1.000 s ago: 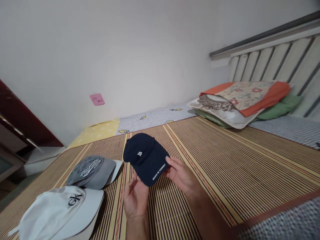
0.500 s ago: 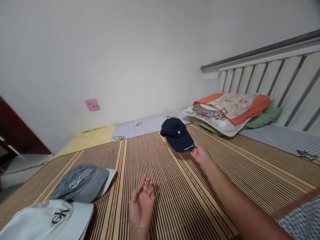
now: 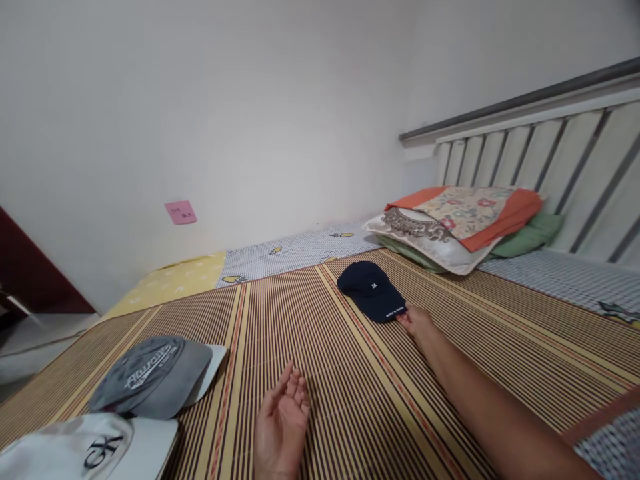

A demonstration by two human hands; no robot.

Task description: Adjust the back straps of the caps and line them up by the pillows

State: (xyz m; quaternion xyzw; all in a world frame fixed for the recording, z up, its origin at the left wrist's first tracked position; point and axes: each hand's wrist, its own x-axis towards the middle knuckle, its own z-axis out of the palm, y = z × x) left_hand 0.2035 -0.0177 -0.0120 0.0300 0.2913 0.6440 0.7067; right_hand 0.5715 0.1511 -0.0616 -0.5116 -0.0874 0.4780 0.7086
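Arm (image 3: 480, 393) outstretched, right hand (image 3: 416, 323) holds navy cap (image 3: 364, 285) (brim edge (image 3: 394, 311)).

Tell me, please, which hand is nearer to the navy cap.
Right: the right hand holds the navy cap by its brim; the left hand is apart, lower left in view.

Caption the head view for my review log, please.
Right hand grips the navy cap by its brim; left hand open, palm up.

Matt cloth cap (image 3: 367, 290), ridged slatted mat (image 3: 310, 320), smooth matt wall (image 3: 250, 120), paper note (image 3: 181, 212).
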